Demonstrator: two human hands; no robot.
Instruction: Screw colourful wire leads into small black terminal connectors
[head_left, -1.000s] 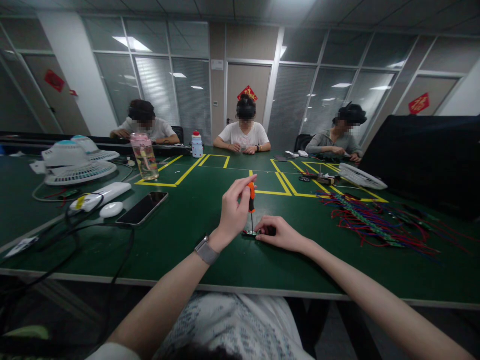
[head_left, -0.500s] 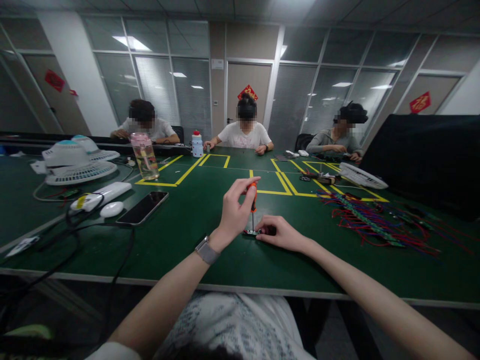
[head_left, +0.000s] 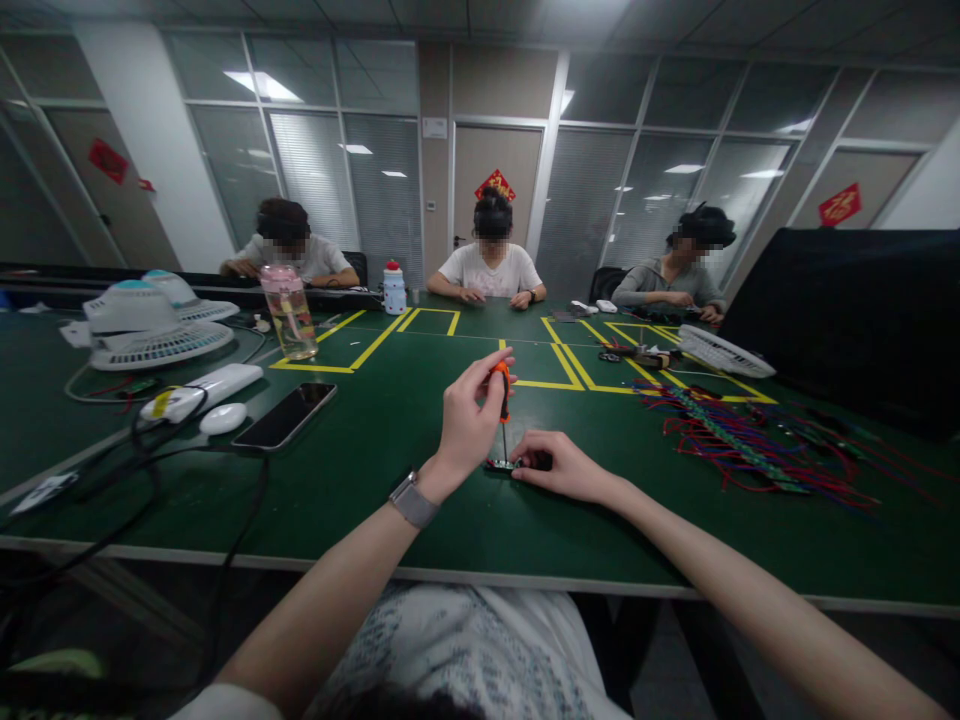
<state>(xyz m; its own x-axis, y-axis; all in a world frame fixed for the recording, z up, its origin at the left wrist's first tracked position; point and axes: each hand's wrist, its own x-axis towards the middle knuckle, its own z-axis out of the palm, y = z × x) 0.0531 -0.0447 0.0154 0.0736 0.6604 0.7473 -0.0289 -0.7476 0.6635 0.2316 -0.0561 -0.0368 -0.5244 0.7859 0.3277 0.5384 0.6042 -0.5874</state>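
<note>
My left hand (head_left: pixel 472 410) is closed around the orange and black handle of a screwdriver (head_left: pixel 505 405), which stands nearly upright. Its thin shaft runs down to a small circuit board (head_left: pixel 500 465) lying on the green table (head_left: pixel 360 520). Whether the tip sits in a screw is too small to tell. With thumb and fingertips, my right hand (head_left: pixel 559 465) pinches the right end of that board and rests low on the table. Part of the board is hidden behind these fingers.
A phone (head_left: pixel 289 416), a white mouse (head_left: pixel 223 419) and black cables (head_left: pixel 154 450) lie to the left, near a bottle (head_left: pixel 289 315). On the right are boards with red and blue wires (head_left: pixel 739 440) and a dark monitor (head_left: pixel 862 330). Several people sit across the table.
The top of the screwdriver and the fingers of my left hand have shifted slightly left. My right hand stays on the board. The middle person opposite has drawn one hand inward, away from a small object.
</note>
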